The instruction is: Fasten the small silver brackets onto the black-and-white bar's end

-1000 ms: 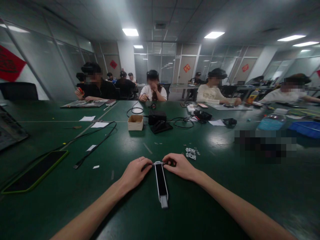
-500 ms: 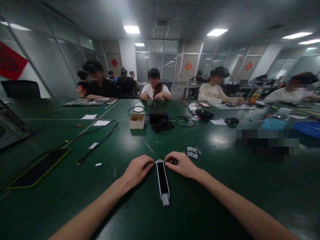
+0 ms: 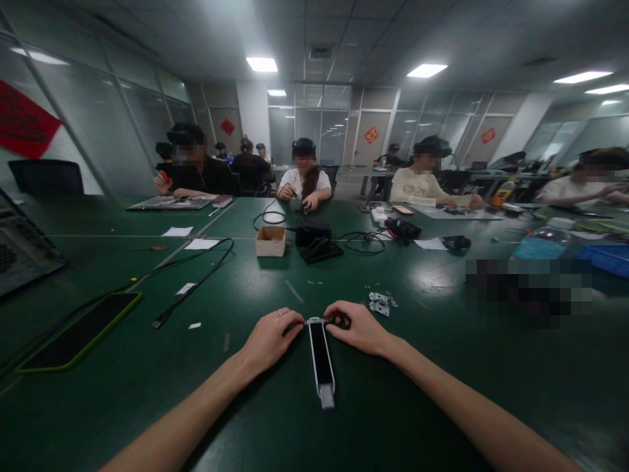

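A long narrow device (image 3: 322, 357) with a black face, a white frame and a grey block at its near end lies lengthwise on the green table. At its far end is a small pale crosspiece (image 3: 315, 321). My left hand (image 3: 271, 335) pinches the left tip of this crosspiece between thumb and fingertips. From the other side, my right hand (image 3: 361, 329) pinches the right tip, with its fingers curled. What exactly sits between the fingertips is too small to make out. Several small metal brackets (image 3: 379, 303) and thin rings (image 3: 392, 296) lie just beyond my right hand.
Ahead stand an open cardboard box (image 3: 270, 244) and a black box-shaped unit (image 3: 313, 231) with cables. A green-edged black mat (image 3: 81, 334) and a cable (image 3: 196, 285) lie left. A bottle of blue liquid (image 3: 540, 242) and a blue tray (image 3: 604, 257) are right. Co-workers sit opposite.
The whole view has shifted slightly downward in the picture. My hands keep the same pinch at the device's far end. Across the table, a co-worker's hands have moved a little.
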{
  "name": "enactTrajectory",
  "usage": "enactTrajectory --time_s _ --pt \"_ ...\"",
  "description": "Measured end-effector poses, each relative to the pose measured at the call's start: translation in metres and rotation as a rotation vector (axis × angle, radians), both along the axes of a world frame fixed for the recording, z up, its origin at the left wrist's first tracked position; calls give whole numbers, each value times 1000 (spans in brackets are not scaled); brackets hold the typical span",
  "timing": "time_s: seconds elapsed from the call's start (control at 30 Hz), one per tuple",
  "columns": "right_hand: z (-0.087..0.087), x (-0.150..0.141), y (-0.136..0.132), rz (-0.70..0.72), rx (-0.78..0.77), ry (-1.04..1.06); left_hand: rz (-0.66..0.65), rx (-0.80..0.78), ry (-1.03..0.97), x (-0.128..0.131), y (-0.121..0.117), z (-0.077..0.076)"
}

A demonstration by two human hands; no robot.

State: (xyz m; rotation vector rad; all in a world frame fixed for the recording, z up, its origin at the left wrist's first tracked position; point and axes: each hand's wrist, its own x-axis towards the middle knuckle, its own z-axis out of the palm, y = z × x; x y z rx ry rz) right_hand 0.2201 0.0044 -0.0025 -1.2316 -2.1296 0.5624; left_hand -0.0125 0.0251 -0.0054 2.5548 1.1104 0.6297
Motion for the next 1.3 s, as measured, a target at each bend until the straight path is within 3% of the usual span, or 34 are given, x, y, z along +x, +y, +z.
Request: enactTrajectory --time_s 0.87,1.3 --pt "1 -3 -1 12 19 -8 25 -45 -5 0 -5 8" --pt "10 -9 -6 -9 29 2 44 -35 -56 -1 -7 2"
